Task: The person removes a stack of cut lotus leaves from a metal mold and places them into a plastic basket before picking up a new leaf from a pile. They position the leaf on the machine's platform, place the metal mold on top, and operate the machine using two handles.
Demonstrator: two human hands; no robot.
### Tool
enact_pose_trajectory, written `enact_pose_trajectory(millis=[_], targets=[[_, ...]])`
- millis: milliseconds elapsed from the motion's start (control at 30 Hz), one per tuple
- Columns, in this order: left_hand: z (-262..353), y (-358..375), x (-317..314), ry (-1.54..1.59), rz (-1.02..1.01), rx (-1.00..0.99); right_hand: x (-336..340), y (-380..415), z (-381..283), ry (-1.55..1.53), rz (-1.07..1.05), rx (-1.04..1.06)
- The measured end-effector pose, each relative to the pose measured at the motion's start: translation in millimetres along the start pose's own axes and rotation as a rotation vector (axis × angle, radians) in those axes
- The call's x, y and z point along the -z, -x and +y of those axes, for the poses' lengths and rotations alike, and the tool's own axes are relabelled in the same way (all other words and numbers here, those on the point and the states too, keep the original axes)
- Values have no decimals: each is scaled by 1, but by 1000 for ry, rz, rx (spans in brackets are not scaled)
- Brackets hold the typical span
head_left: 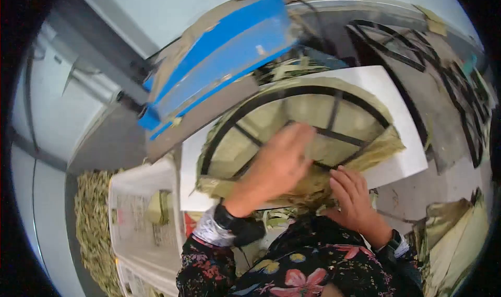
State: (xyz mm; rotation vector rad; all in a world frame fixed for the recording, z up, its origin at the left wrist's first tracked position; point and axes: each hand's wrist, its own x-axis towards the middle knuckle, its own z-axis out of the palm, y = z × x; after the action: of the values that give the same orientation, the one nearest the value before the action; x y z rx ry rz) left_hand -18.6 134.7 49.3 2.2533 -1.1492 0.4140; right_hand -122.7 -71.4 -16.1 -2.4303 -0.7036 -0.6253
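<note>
A half-round black frame (334,114) with several ribs lies on a yellow-green dried leaf sheet (224,158), which sticks out past the curved rim. A folded strip of leaf (383,148) runs along the straight side nearest me. My left hand (282,164) reaches over the middle of the frame, its fingers blurred by motion; what they hold, if anything, does not show. By the frame's near edge, my right hand (352,198) rests its stretched fingers on the crumpled brown leaf edge, thumb apart. Beneath everything is a white board (407,164).
A blue machine housing (229,51) stands beyond the board at the upper left. White plastic crates (128,198) sit at the left, beside a heap of leaf scraps (91,213). Other black frames (396,41) lie at the upper right, and leaf sheets (462,239) at the lower right.
</note>
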Motion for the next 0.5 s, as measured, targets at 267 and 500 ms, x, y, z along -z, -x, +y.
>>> enact_pose_trajectory(millis=[267, 500], targets=[[-227, 93, 219, -1029, 852, 312, -65, -14, -16, 122, -137, 205], [-283, 65, 267, 445, 1023, 673, -70, -6, -18, 152, -86, 159]])
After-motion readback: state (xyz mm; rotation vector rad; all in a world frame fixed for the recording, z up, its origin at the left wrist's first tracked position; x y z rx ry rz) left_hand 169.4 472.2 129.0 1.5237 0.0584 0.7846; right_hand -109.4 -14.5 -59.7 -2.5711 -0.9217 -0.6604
